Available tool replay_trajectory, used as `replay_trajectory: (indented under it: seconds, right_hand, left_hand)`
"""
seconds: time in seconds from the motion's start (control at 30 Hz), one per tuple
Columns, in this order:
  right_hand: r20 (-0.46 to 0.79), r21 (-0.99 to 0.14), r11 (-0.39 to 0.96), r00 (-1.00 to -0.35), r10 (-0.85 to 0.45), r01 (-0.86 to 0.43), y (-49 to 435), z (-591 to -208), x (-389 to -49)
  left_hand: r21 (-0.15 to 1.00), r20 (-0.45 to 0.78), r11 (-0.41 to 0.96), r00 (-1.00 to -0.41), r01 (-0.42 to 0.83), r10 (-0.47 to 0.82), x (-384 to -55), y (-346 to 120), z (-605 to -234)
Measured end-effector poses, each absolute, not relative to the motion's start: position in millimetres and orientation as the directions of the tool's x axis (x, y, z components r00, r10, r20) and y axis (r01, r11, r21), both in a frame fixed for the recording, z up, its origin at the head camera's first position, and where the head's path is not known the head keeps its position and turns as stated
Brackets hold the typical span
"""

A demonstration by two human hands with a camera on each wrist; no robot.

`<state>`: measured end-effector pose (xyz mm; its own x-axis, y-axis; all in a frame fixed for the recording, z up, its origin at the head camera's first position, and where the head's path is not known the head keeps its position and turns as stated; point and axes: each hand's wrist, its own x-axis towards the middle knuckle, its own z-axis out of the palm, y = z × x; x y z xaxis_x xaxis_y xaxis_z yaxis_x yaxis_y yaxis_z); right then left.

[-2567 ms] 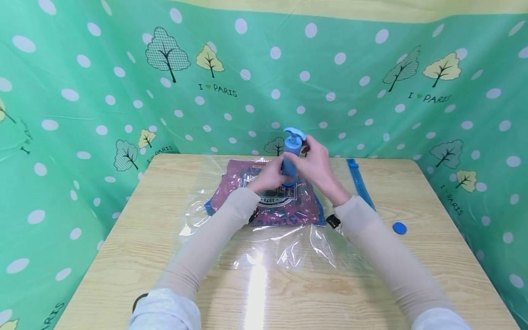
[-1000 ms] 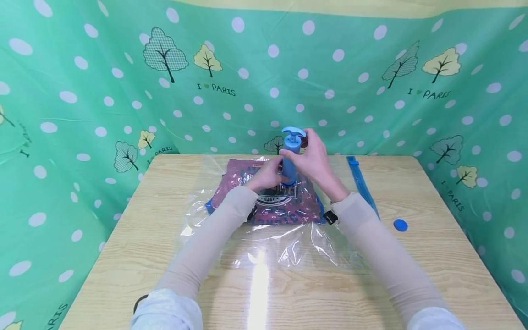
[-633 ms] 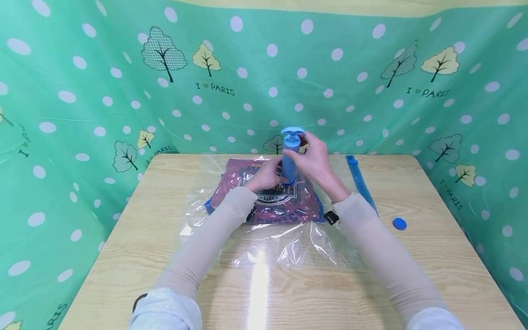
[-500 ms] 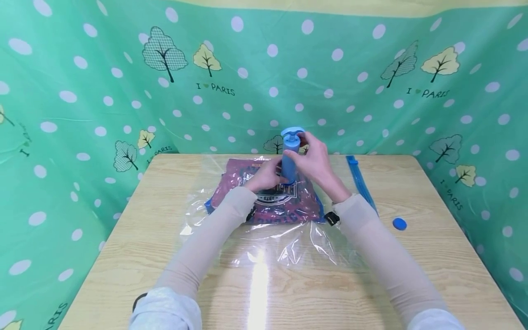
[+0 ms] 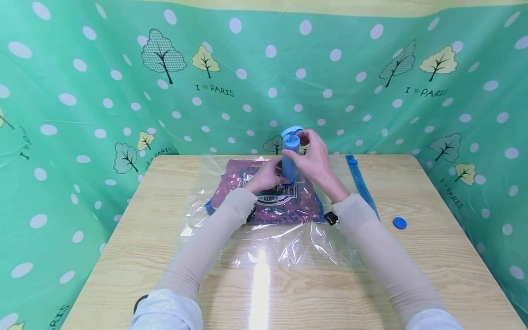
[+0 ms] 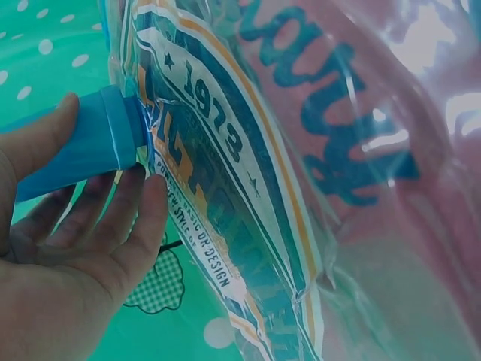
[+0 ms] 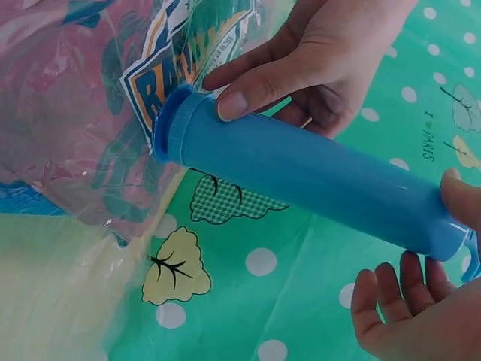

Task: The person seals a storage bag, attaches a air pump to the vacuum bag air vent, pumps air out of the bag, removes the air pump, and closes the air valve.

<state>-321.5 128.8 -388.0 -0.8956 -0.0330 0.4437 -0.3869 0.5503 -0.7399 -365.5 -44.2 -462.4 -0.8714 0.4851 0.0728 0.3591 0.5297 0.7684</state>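
Note:
A blue hand pump (image 5: 289,168) stands upright on a clear plastic storage bag (image 5: 284,245). Inside the bag lies a folded dark pink shirt (image 5: 274,211) printed with lettering and "1973". My left hand (image 5: 265,177) holds the pump low, its thumb across the barrel and its fingers behind, right at the base. Higher up, my right hand (image 5: 314,158) grips the barrel's top end just under the pale blue T-handle (image 5: 292,131). In the right wrist view the pump's flared blue base (image 7: 171,124) sits against the bag, its underside hidden.
A blue zip strip (image 5: 362,185) runs along the bag's right side. Farther right, a round blue cap (image 5: 399,223) lies on the wooden table (image 5: 136,247). A green dotted curtain (image 5: 231,59) hangs behind the table and at both sides.
The T-handle has turned about the barrel, and my right hand's fingers have shifted near it. The pump, my left hand and the bag stay in place. The head view shifts slightly.

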Motion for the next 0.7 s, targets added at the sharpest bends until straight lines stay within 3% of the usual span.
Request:
replay_trajectory:
  seconds: [0.4, 0.7]
  right_hand:
    - [0.474, -0.7, 0.545, -0.871, -0.128, -0.461, 130.8, -386.5, -318.2]
    - [0.444, -0.727, 0.547, -0.892, -0.085, -0.414, 126.1, -388.7, -323.6]
  left_hand:
    - [0.784, 0.064, 0.521, -0.878, 0.338, 0.474, -367.0, -44.3, -464.8]
    - [0.765, 0.069, 0.542, -0.881, 0.348, 0.468, -364.1, -45.2, -463.7]
